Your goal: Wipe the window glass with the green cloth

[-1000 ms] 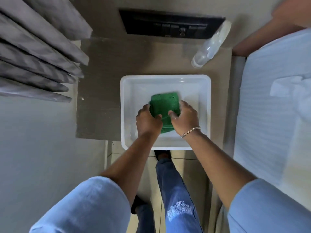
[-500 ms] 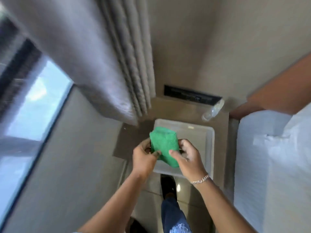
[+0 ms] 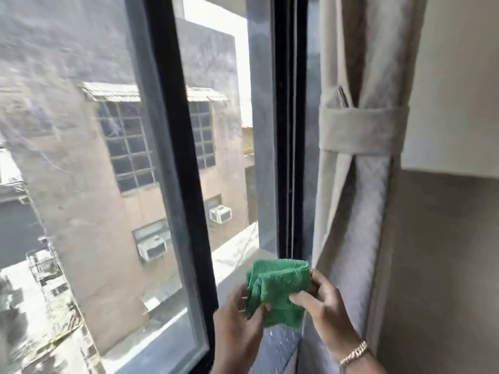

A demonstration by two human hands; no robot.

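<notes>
A folded green cloth [image 3: 278,290] is held up in front of the window's lower part, near the black frame. My left hand [image 3: 237,322] pinches its lower left edge and my right hand [image 3: 324,300], with a bracelet on the wrist, grips its right side. The window glass [image 3: 81,157] fills the left of the view, smeared and dusty, with a black sliding frame [image 3: 178,157] running down its middle. A narrower pane [image 3: 229,130] lies between that frame and the black right jamb [image 3: 286,130]. The cloth is not touching the glass.
A beige curtain [image 3: 359,157] tied back with a band hangs right of the window, close to my right hand. A plain wall [image 3: 445,238] is further right. Buildings with air-conditioner units show through the glass.
My view has swung up from the white basin on the bedside table to the window. Both hands lifted the green cloth out of the basin and carried it up to the window.
</notes>
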